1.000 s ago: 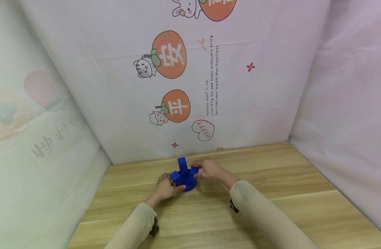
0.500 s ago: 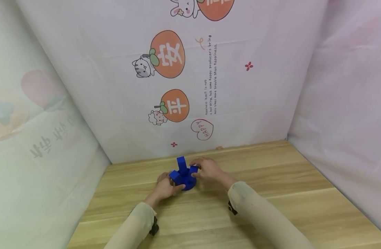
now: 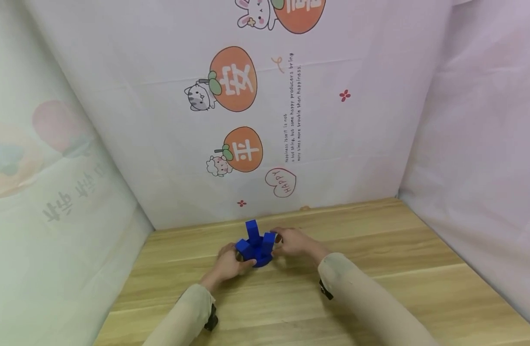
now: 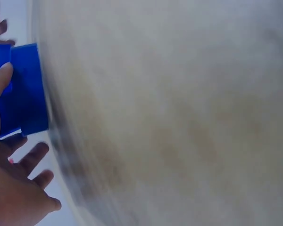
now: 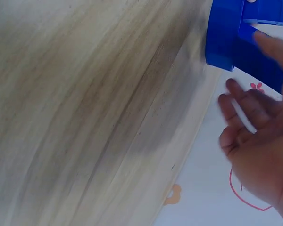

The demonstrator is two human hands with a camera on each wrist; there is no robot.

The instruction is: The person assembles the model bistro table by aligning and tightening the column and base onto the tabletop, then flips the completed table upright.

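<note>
A blue piece with a round base and three upright square prongs (image 3: pixel 257 251) stands on the wooden table, near its back edge. My left hand (image 3: pixel 227 264) holds its left side: the thumb (image 4: pixel 2 77) lies on the front of the blue piece (image 4: pixel 30 89), with fingers behind. To the right is my right hand (image 3: pixel 295 241), close beside the right prong, fingers loosely spread. In the right wrist view its thumb tip reaches the blue piece (image 5: pixel 222 40), while the other fingers are apart from the base. Whether the thumb presses is unclear.
The wooden table (image 3: pixel 273 307) extends toward me and to both sides. A white printed cloth (image 3: pixel 334 158) rises behind its back edge, close behind the blue piece. Pale cloth walls (image 3: pixel 476 158) flank the left and right.
My right thumb has come off the front of the right prong, which now shows more fully. The left hand keeps its hold, and the blue piece stays in about the same place.
</note>
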